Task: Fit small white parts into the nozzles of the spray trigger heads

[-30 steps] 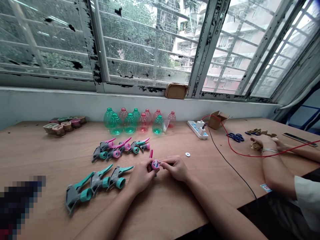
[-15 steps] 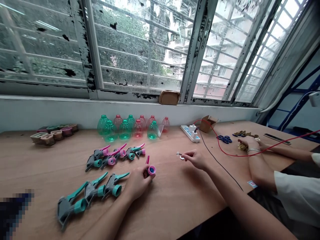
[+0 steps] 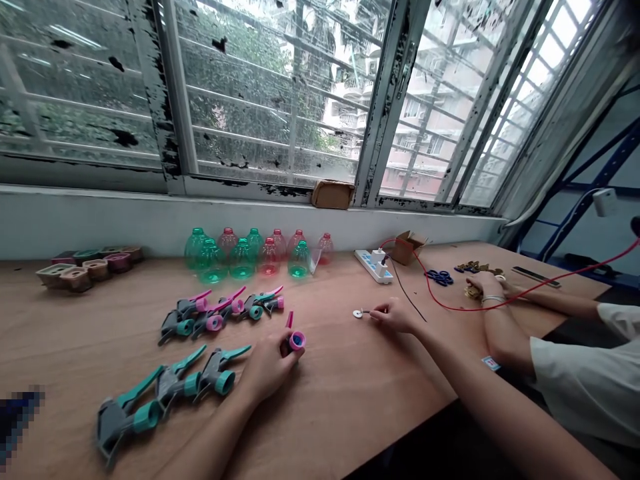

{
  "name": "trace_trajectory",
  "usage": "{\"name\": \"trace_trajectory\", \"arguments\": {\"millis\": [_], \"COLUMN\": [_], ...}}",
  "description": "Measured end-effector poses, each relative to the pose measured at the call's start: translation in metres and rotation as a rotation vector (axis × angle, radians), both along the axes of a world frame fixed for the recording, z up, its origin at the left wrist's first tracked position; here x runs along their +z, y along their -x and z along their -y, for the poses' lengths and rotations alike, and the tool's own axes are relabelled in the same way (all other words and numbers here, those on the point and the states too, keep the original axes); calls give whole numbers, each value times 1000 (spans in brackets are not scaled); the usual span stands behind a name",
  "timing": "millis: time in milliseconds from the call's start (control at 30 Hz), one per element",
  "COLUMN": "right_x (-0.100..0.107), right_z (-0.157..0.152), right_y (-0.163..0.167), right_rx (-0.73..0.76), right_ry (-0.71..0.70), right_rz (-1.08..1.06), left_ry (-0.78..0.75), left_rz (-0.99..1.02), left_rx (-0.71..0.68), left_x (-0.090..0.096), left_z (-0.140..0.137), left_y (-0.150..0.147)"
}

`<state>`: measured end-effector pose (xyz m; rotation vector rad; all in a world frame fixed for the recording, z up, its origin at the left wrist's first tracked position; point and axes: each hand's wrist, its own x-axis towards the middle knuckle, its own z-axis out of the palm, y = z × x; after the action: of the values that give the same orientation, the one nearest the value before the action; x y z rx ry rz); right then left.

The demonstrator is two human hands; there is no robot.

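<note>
My left hand (image 3: 273, 363) is closed around a spray trigger head (image 3: 297, 341) with a pink collar and pink lever; the collar's open end faces outward. Much of its body is hidden by my fingers. Farther right, my right hand (image 3: 393, 315) pinches a thin dark stem, with a small white disc (image 3: 357, 313) at its far end, just above the table. Left of my left hand lie several grey trigger heads with teal collars, the closest being one trigger head (image 3: 217, 373). Behind them is a row of grey heads with pink and teal parts (image 3: 215, 323).
Green and pink clear bottles (image 3: 243, 260) stand along the wall. A power strip (image 3: 373, 265), a small carton (image 3: 407, 247), blue-handled scissors (image 3: 440, 277) and a red cable (image 3: 450, 308) lie rightward. A co-worker's hands (image 3: 485, 283) handle brass-coloured pieces. Lidded containers (image 3: 90, 270) sit at left.
The white disc has shifted from beneath my right fingertips to beyond them, at the end of the stem. My left hand keeps its hold on the trigger head. The view has swung slightly right.
</note>
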<state>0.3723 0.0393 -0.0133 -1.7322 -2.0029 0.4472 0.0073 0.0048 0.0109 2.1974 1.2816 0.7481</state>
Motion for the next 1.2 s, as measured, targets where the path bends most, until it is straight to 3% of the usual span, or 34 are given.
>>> {"name": "trace_trajectory", "arguments": {"millis": [400, 667, 800, 1200], "right_x": [10, 32, 48, 65], "right_z": [-3, 0, -1, -6], "right_y": [11, 28, 43, 55], "right_rx": [44, 11, -1, -43], "right_ry": [-54, -129, -96, -58], "right_rz": [152, 564, 791, 833], "left_ry": [-22, -44, -24, -11], "left_rz": [26, -3, 4, 13], "left_rx": [-26, -39, -40, -31], "left_x": [1, -1, 0, 1], "left_z": [1, 0, 0, 0], "left_y": [0, 1, 0, 0]}}
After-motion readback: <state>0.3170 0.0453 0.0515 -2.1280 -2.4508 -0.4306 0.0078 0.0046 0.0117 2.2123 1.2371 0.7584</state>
